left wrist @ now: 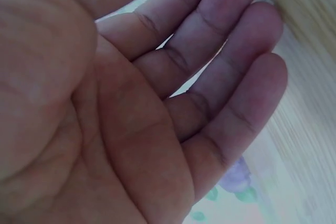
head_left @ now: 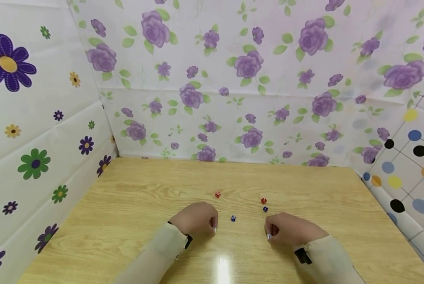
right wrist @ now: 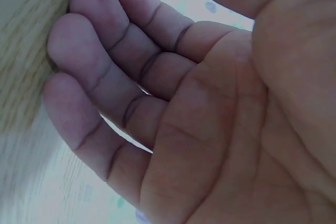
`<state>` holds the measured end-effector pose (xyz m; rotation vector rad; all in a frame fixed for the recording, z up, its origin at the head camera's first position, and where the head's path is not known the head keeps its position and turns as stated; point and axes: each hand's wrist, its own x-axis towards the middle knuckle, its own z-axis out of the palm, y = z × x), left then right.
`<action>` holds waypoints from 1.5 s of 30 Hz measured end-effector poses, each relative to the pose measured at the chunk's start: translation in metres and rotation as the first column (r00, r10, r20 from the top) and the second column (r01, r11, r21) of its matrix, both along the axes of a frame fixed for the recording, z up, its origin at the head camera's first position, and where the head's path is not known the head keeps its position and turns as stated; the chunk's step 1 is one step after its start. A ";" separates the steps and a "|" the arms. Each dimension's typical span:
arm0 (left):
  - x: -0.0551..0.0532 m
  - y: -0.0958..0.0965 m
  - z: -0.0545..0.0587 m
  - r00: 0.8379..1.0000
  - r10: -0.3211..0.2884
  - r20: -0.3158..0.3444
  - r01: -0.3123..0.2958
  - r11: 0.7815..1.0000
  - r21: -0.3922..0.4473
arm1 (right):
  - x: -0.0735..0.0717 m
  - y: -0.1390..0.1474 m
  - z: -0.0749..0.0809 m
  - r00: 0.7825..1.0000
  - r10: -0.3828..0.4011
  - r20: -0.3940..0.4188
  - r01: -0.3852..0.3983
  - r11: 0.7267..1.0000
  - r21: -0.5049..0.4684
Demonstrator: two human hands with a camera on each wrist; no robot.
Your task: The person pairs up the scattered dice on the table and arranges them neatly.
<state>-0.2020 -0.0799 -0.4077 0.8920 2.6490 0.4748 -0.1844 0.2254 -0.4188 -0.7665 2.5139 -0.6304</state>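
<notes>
One white die per hand, both held low, well apart from each other.

At the left hand [head_left: 196, 219], the left white die [head_left: 214, 230] is pinched at the fingertips, on or just above the table [head_left: 151, 177]; contact cannot be told. That grip is not shown in the left wrist view. At the right hand [head_left: 292, 229], the right white die [head_left: 269, 236] is clamped between thumb and fingertips; part of its pip pattern is seen in the right wrist view.

Loose ones: the left red die [head_left: 217, 194] is seen beyond the left hand, the left blue die [head_left: 233, 218] between the hands, the right red die [head_left: 264, 200] and right blue die [head_left: 265, 209] just beside each other beyond the right hand.

Judged from here: opposite faces should be gripped square and lightly, as pieces this small could twist or pop out under an off-centre pinch. Any release is best made with the die flat on the wood, fingers parted evenly. Knuckles should be steered clear of both blue dice, which could easily be nudged. Top faces should be left uncovered where possible, for checking.
</notes>
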 end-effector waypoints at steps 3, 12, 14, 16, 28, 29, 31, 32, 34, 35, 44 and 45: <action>0.004 0.004 0.000 1.000 -0.018 -0.007 0.018 1.000 -0.016 | 0.000 -0.001 -0.002 1.000 0.009 0.005 -0.009 1.000 -0.001; 0.005 0.007 -0.001 1.000 -0.018 -0.018 0.018 1.000 -0.021 | -0.001 -0.002 -0.002 1.000 0.010 0.015 -0.009 1.000 -0.013; 0.006 0.008 -0.002 1.000 -0.024 -0.019 0.024 1.000 -0.015 | -0.001 -0.002 -0.003 1.000 0.005 0.014 -0.004 1.000 -0.012; 0.007 0.009 -0.003 0.999 -0.033 -0.018 0.033 0.999 -0.012 | -0.001 -0.003 -0.004 1.000 0.003 0.001 -0.003 1.000 -0.011; 0.004 0.005 -0.002 0.999 -0.034 0.024 0.033 0.999 0.035 | -0.004 0.000 -0.007 0.999 0.026 -0.042 -0.027 1.000 -0.007; 0.005 0.004 -0.001 0.999 -0.034 0.026 0.033 0.999 0.038 | -0.004 0.001 -0.007 0.999 0.029 -0.040 -0.029 1.000 -0.007; 0.004 0.003 0.001 0.999 -0.035 0.032 0.034 0.998 0.046 | -0.004 0.001 -0.005 0.999 0.032 -0.033 -0.033 0.999 -0.016; 0.004 0.003 0.001 0.999 -0.037 0.033 0.036 0.998 0.048 | -0.003 0.001 -0.004 0.999 0.034 -0.031 -0.035 0.999 -0.019; 0.004 0.003 0.002 0.999 -0.041 0.032 0.039 0.998 0.046 | -0.003 0.001 -0.002 0.999 0.035 -0.025 -0.035 0.999 -0.026; 0.004 0.003 0.002 0.999 -0.043 0.030 0.041 0.998 0.044 | -0.002 0.001 -0.002 0.999 0.035 -0.026 -0.036 0.999 -0.027; 0.004 0.008 -0.003 0.998 -0.057 0.020 0.056 0.998 0.011 | 0.000 -0.003 -0.003 0.998 0.055 -0.043 -0.056 0.998 -0.030; 0.004 0.008 -0.004 0.998 -0.056 0.017 0.056 0.998 0.011 | 0.000 -0.003 -0.004 0.997 0.058 -0.050 -0.059 0.998 -0.025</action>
